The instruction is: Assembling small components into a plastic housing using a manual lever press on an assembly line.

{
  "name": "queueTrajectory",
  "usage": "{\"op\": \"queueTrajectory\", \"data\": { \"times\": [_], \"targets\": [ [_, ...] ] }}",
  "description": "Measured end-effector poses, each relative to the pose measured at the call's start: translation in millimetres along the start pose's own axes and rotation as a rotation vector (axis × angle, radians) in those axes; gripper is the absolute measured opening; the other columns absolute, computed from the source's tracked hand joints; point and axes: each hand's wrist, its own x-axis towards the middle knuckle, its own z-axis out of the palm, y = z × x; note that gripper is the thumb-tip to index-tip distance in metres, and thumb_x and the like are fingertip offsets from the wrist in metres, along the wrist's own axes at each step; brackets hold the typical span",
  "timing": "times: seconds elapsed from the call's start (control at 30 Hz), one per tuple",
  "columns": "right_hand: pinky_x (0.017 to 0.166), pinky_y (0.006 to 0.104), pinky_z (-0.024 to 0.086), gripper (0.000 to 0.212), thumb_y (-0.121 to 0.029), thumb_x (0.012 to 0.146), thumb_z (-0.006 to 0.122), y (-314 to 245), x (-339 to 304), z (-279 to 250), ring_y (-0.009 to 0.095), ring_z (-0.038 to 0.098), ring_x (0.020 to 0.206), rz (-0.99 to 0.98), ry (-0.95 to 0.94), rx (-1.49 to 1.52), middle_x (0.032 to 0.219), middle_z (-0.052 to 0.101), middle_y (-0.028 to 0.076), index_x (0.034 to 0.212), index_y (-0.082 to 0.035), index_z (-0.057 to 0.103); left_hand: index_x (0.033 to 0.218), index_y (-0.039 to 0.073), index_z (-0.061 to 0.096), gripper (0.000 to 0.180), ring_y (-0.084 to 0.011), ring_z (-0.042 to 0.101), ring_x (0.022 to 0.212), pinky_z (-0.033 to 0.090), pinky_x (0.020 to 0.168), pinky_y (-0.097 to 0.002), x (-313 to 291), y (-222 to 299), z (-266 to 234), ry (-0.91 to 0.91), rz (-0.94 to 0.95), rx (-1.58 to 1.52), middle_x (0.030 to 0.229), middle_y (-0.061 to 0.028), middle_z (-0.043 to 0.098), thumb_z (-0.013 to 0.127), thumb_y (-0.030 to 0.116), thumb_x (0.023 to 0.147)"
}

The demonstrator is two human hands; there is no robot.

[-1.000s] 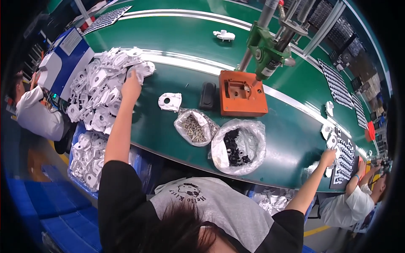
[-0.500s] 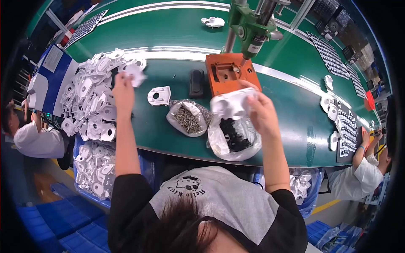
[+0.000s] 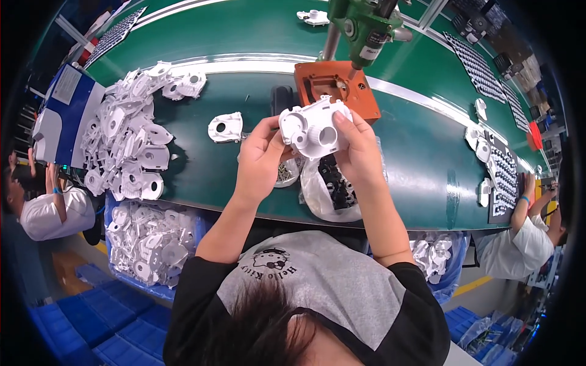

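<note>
In front of me, above the bench, both hands grip a white plastic housing point(image 3: 316, 129) with round openings and a raised collar facing up. My left hand point(image 3: 261, 155) closes on its left side, and my right hand point(image 3: 361, 146) holds its right side, thumb on top. Whether a second white part sits beneath it, I cannot tell. Just beyond stands the green press point(image 3: 360, 33) over an orange fixture point(image 3: 369, 100). Below the hands are a plastic bag of black parts point(image 3: 334, 186) and a bag of screws point(image 3: 285, 174), the latter mostly hidden by my left hand.
White plastic parts heap point(image 3: 131, 131) on the bench's left beside a blue-and-white machine point(image 3: 67, 116). One white plate point(image 3: 226, 127) lies alone. A black object point(image 3: 281, 100) stands left of the fixture. Blue crates point(image 3: 113, 256) of parts sit below the edge. Co-workers sit at both sides.
My left hand has come from the heap, where it held a white part, to the housing in my right hand. The housing has moved slightly left and turned, its openings now facing up.
</note>
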Motion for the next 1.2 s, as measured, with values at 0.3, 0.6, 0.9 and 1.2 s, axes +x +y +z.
{"op": "queueTrajectory", "data": {
  "times": [0.3, 0.6, 0.9, 1.2],
  "targets": [
    [0.076, 0.0269, 0.05, 0.023, -0.013, 0.09, 0.056, -5, 3, -8, 0.013, 0.062, 0.087, 0.028, 0.057, -0.036, 0.096, 0.064, 0.007, 0.108, 0.001, 0.056, 0.114, -0.004, 0.053, 0.027, -0.0087, 0.058, 0.086, 0.05, 0.077, -0.0239, 4, 2, 10, 0.029, -0.032, 0.244, 0.101, -0.0045, 0.061, 0.045, 0.015, 0.097],
    [0.074, 0.0248, 0.049, 0.022, -0.017, 0.091, 0.055, -5, 0, -10, 0.01, 0.061, 0.083, 0.12, 0.011, 0.075, 0.094, 0.063, 0.004, 0.105, 0.0, 0.057, 0.111, -0.007, 0.053, 0.025, -0.0145, 0.062, 0.089, 0.053, 0.076, -0.0265, 5, -3, -3, 0.061, -0.134, 0.158, 0.103, -0.0089, 0.061, 0.043, 0.009, 0.095],
    [0.065, 0.021, 0.045, 0.018, -0.021, 0.093, 0.054, 16, -4, -21, 0.004, 0.054, 0.075, -0.035, 0.011, -0.258, 0.084, 0.058, -0.001, 0.098, -0.003, 0.056, 0.111, -0.006, 0.054, 0.024, -0.0146, 0.062, 0.088, 0.051, 0.075, -0.0258, 2, -17, -7, 0.125, -0.11, 0.136, 0.102, -0.009, 0.061, 0.046, 0.008, 0.094],
    [0.08, 0.0291, 0.05, 0.022, -0.012, 0.091, 0.052, -4, 3, -43, 0.015, 0.062, 0.089, 0.011, -0.09, 0.047, 0.101, 0.063, 0.009, 0.108, 0.003, 0.055, 0.115, -0.009, 0.051, 0.026, -0.015, 0.061, 0.091, 0.05, 0.083, -0.0277, -1, -11, 17, 0.077, 0.049, 0.035, 0.103, -0.012, 0.062, 0.049, 0.003, 0.092]
  ]
}}
